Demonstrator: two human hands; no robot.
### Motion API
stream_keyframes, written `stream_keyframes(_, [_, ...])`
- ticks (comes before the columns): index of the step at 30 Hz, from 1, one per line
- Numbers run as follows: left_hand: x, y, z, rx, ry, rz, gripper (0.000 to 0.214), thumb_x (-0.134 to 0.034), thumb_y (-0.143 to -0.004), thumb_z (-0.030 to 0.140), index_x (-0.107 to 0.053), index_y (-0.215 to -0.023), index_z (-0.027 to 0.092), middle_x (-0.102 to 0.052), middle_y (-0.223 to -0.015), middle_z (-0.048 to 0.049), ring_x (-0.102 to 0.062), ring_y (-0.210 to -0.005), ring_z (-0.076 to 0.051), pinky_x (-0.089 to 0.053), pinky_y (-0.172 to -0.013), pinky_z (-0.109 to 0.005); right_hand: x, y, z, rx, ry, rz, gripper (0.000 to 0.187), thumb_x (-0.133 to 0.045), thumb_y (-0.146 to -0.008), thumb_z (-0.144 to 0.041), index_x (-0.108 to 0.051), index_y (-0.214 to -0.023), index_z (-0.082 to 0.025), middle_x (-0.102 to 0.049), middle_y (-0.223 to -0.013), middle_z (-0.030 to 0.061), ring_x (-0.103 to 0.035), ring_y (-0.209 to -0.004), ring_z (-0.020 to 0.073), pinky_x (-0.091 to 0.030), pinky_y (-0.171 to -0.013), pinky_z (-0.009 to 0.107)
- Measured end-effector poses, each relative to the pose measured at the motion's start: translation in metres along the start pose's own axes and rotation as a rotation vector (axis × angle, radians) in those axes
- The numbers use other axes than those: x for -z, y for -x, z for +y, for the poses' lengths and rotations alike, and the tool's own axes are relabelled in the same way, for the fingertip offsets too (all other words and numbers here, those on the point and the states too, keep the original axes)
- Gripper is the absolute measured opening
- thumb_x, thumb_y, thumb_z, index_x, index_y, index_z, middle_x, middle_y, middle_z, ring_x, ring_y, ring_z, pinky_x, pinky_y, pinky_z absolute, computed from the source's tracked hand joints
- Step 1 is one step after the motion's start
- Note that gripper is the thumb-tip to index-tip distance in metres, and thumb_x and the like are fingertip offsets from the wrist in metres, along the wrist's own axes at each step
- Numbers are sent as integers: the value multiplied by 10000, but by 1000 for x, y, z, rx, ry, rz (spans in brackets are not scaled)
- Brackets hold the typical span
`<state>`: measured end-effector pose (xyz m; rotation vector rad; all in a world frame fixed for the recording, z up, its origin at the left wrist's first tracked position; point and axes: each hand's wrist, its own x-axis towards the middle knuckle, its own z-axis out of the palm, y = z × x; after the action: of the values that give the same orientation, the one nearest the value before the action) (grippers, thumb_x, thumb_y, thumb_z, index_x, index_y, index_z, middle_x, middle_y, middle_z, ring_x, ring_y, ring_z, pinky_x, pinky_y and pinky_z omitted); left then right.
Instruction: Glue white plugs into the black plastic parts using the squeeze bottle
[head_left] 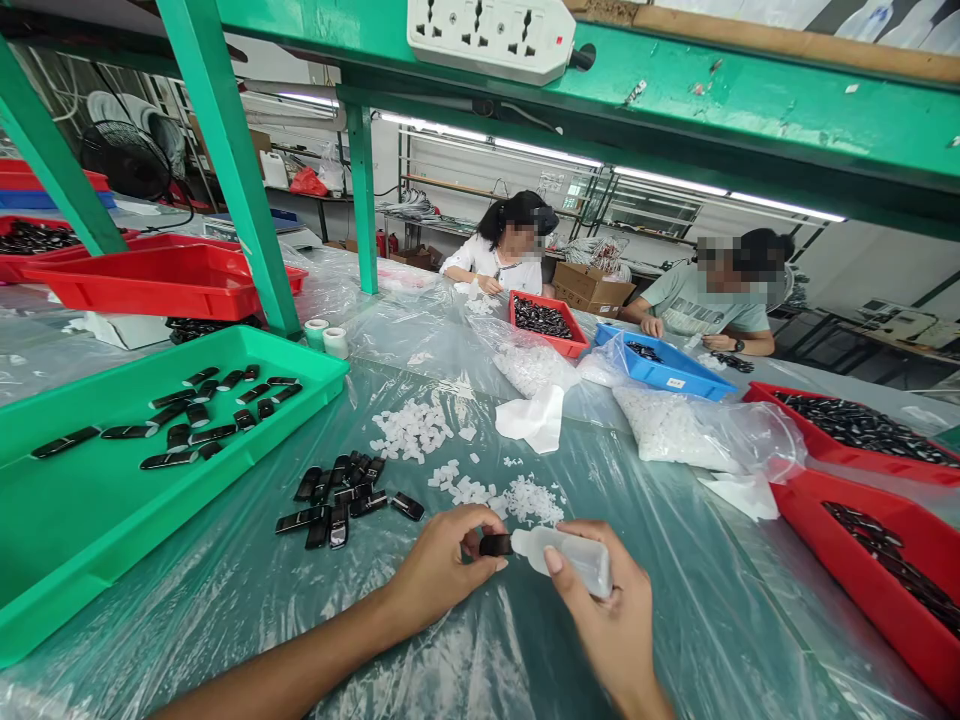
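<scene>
My left hand is closed in a pinch on a small black plastic piece. My right hand grips a small translucent squeeze bottle whose tip points at that black piece. Just beyond my hands lie a cluster of several black pieces and scattered small white plastic bits on the plastic-covered table. A green tray at my left holds several more black pieces.
Red trays of black parts stand at my right, with clear bags of white bits and a blue tray beyond. Two people sit working across the table. Green frame posts rise at left; a power strip hangs overhead.
</scene>
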<state>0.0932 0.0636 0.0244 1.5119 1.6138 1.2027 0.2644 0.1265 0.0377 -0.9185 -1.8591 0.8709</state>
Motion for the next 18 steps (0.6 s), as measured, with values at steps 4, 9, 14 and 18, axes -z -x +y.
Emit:
stream_keyframes(4, [0,0,0,-13,-38,6,85,-611,-756,173,-593,-835,197,-600,-832,1,-527,-664,-130,-404,-575,-193,-1,1,-7,77,95,46,220,-619,-728,-404,-566,-766,-193,-590,-635,3,-520,-504,137,-390,-463,227])
stream_keyframes(9, [0,0,1,-28,-51,-7,88,-593,-758,147,-585,-829,199,-591,-827,4,-518,-660,-126,-409,-596,-195,2,-1,-4,59,85,-6,210,-619,-733,-393,-568,-773,-193,-585,-615,-5,-504,-472,121,-396,-429,207])
stream_keyframes(14, [0,1,2,-9,-25,-9,66,-609,-767,188,-586,-826,205,-593,-817,9,-512,-655,-127,-397,-581,-195,5,-1,1,49,84,-45,199,-629,-737,-358,-572,-828,-189,-600,-672,4,-532,-519,129,-417,-451,202])
stream_keyframes(18, [0,2,2,-1,-25,-14,78,-618,-754,190,-592,-826,201,-598,-829,2,-518,-658,-133,-402,-582,-202,7,-2,2,55,102,-87,182,-639,-729,-338,-572,-806,-188,-580,-642,-5,-503,-512,129,-395,-470,214])
